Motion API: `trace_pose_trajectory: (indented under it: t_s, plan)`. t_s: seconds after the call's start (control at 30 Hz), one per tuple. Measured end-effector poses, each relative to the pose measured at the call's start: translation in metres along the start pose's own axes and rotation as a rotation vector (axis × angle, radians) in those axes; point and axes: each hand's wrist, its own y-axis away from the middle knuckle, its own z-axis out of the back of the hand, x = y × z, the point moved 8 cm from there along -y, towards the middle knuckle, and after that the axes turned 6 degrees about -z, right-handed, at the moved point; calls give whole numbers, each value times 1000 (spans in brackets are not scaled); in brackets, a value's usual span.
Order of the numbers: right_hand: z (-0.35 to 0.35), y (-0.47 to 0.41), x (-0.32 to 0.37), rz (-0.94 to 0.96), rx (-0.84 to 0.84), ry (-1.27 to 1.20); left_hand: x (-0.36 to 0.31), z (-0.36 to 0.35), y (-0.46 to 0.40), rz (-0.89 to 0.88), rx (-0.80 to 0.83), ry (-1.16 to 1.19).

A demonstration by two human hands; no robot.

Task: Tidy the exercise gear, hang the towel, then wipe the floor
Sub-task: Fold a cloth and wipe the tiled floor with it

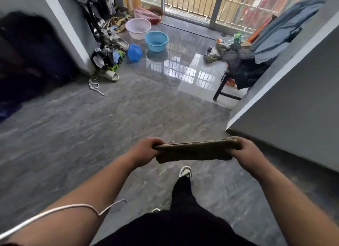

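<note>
A folded brown towel is stretched flat between both hands at waist height over the grey tiled floor. My left hand grips its left end with curled fingers. My right hand grips its right end the same way. A white cord lies across my left forearm. My shoe steps forward below the towel.
A grey wall corner juts in at the right. Ahead stand a blue basin, a pink basin, slippers, a blue bag and a dark stool piled with clothes by the balcony door.
</note>
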Motion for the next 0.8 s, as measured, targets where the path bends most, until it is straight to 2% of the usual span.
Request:
trace_pose_trajectory:
  t_s: [0.17,0.37,0.5,0.63,0.8]
  plan:
    - [-12,-84,-19,-72,-44,-139,23,32,-83,56,-9,68]
    - [-21,-231,-37,-161,-55,-303,48,65,-226,99,-36,85]
    - [-27,-335,-53,-219,-28,-280,79,76,-327,169,-35,44]
    - [-55,-430,-95,-295,-11,-228,136,61,-422,215,-3,23]
    - [-126,-547,-196,-380,-85,-291,265,5,-531,261,118,-44]
